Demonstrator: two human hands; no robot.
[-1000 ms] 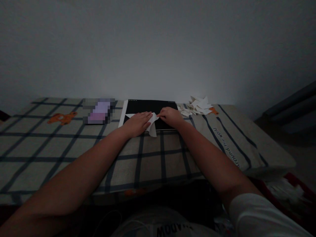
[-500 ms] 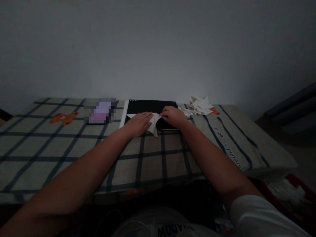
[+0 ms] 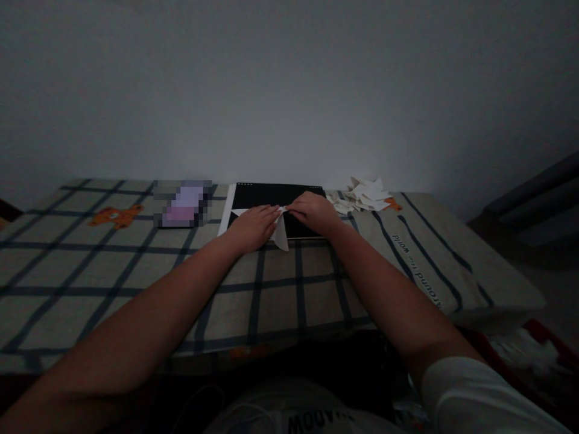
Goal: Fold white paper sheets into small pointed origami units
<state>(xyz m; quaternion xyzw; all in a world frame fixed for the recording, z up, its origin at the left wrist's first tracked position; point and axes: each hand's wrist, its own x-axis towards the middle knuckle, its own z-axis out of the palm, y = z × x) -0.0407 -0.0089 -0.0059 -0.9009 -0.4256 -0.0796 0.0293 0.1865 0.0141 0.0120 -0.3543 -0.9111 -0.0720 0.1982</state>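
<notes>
A sheet of white paper (image 3: 281, 234), partly folded, lies over a black board or pad (image 3: 275, 194) with a white left margin. My left hand (image 3: 256, 228) rests flat on the paper, fingers stretched out and pressing it down. Just right of those fingertips, my right hand (image 3: 314, 212) pinches the paper's edge. One pointed flap hangs toward me past the pad's front edge. Much of the paper is hidden under my left hand.
A phone (image 3: 183, 206), partly pixelated, lies left of the pad. Folded white paper pieces (image 3: 367, 194) are heaped to the right. Checked cloth (image 3: 275, 295) covers the table, which stands against a grey wall (image 3: 289, 90). A red container (image 3: 545, 340) with pale contents is at the lower right.
My right hand has moved slightly left, closer to my left fingertips, folding the paper's right part over. The hanging flap now looks narrower. My left hand has stayed in place.
</notes>
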